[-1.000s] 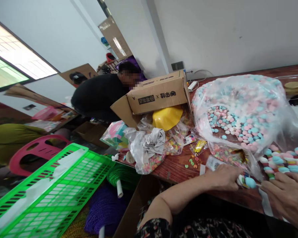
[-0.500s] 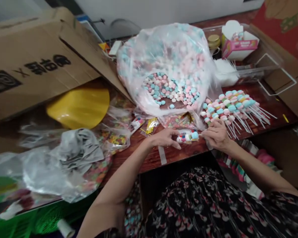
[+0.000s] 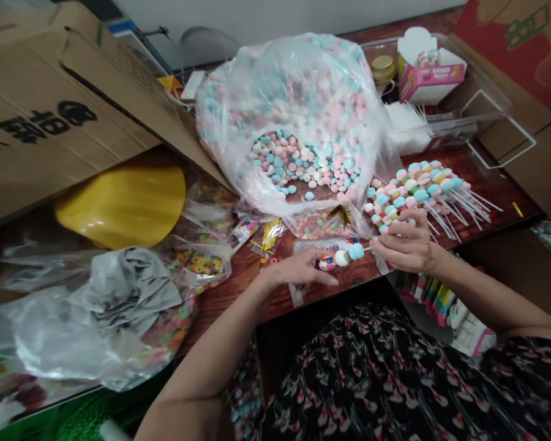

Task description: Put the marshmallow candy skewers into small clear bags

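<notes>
Right hand [image 3: 406, 240] now raising candy skewer [image 3: 342, 257] off wooden table [image 3: 229, 285] | right fingers [image 3: 408, 229] curling shut, pinching its stick | left hand [image 3: 300, 268] staying half-open, empty, just beside it | skewer sitting between hands | finished skewers [image 3: 417, 196] waiting at 1 o'clock

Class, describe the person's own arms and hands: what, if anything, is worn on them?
The left hand and right hand are bare, with no gloves, and no watch shows on either wrist. The forearms are uncovered. The dark patterned top, printed in pink and white, has a sleeve that ends above the right forearm.
</notes>
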`<state>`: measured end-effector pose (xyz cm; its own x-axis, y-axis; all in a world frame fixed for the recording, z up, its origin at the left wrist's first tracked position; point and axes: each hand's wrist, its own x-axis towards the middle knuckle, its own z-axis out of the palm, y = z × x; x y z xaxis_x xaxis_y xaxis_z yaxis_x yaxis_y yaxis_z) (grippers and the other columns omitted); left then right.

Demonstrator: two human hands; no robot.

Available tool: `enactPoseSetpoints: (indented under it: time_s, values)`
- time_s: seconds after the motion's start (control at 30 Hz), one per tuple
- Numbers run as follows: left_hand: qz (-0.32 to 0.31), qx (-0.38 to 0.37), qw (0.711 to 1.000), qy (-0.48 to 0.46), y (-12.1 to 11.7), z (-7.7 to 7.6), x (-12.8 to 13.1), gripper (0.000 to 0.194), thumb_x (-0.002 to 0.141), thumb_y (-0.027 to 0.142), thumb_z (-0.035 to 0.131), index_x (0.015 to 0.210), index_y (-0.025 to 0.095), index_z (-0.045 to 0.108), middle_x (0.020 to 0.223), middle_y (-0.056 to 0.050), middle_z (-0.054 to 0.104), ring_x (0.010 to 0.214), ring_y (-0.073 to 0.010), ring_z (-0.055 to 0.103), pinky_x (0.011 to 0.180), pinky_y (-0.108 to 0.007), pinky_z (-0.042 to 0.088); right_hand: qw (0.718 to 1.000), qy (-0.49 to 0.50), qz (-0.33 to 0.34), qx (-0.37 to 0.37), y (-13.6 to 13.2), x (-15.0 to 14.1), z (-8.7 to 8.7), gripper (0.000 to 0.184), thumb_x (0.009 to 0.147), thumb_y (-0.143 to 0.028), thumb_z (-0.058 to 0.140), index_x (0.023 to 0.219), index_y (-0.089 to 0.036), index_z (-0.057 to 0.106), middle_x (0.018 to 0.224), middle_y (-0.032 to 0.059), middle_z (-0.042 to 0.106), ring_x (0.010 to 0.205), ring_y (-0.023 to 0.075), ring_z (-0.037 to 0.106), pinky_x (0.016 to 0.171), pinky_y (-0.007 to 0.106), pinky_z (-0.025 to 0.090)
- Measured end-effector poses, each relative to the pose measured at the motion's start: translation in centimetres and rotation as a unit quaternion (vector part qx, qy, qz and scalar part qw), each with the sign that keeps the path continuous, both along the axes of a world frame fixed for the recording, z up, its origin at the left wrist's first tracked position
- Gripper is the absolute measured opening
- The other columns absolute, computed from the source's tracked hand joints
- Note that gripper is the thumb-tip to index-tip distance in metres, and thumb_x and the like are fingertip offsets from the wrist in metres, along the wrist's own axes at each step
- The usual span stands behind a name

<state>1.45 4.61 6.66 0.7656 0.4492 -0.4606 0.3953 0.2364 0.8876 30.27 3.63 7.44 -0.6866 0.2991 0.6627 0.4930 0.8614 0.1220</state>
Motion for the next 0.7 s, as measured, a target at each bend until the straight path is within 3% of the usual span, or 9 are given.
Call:
enactPoseSetpoints:
  time_s: [0.1,0.2,0.3,0.43,0.6,0.7]
  values:
    - [-0.029,0.044,0.999,0.003,-0.2,0.0,0.3,0.036,0.062,0.034,0.081,0.068,0.016,0.05,0.065,0.006,0.04,0.063,-0.0093,0.036,0.058,-0.021,0.031,0.999,-0.014,0.017,0.024,0.5,-0.2,0.8,0.015,0.087,-0.021,0.06,0.097,-0.031,0.064,0.082,-0.0067,0.071,0.083,0.0135,0.055,0.087,0.041,0.033]
    - [-0.008,0.024,1.0,-0.006,-0.3,-0.2,0.3,0.034,0.063,0.035,0.08,0.069,0.016,0.052,0.064,0.007,0.04,0.063,-0.0092,0.035,0.059,-0.021,0.03,0.998,-0.026,0.047,0.035,0.8,-0.6,1.2,0.013,0.087,-0.019,0.06,0.093,-0.029,0.064,0.083,-0.0068,0.07,0.085,0.0134,0.054,0.088,0.041,0.033]
    - [0.042,-0.003,0.999,-0.008,-0.6,-0.6,0.1,0.033,0.063,0.034,0.08,0.076,0.015,0.058,0.064,0.007,0.044,0.061,-0.0089,0.037,0.06,-0.021,0.031,0.998,-0.031,0.054,-0.009,0.5,-1.3,1.3,0.011,0.088,-0.018,0.057,0.088,-0.027,0.063,0.074,-0.0063,0.066,0.083,0.0135,0.052,0.087,0.04,0.031]
    - [0.09,-0.002,0.996,-0.016,-0.9,-1.2,0.3,0.036,0.06,0.033,0.081,0.083,0.014,0.062,0.067,0.006,0.049,0.064,-0.0097,0.041,0.063,-0.022,0.035,0.996,-0.026,0.015,-0.087,-0.5,-2.2,1.8,0.016,0.087,-0.015,0.05,0.082,-0.024,0.062,0.061,-0.0053,0.059,0.075,0.0139,0.048,0.083,0.04,0.03]
    - [0.079,0.056,0.995,0.005,-1.1,-1.0,1.2,0.033,0.059,0.034,0.081,0.067,0.014,0.054,0.063,0.006,0.042,0.061,-0.0088,0.036,0.058,-0.021,0.031,1.0,0.004,0.008,-0.011,-1.0,-2.0,2.7,0.012,0.086,-0.016,0.057,0.089,-0.024,0.066,0.068,-0.0046,0.063,0.082,0.0144,0.051,0.086,0.041,0.032]
    - [0.072,0.051,0.996,0.009,-1.3,-0.4,1.4,0.034,0.059,0.033,0.08,0.064,0.016,0.051,0.06,0.007,0.038,0.059,-0.0088,0.034,0.056,-0.022,0.029,1.0,-0.002,0.005,0.025,-0.6,-1.5,3.1,0.014,0.084,-0.016,0.063,0.094,-0.025,0.066,0.076,-0.005,0.066,0.088,0.0139,0.055,0.088,0.041,0.034]
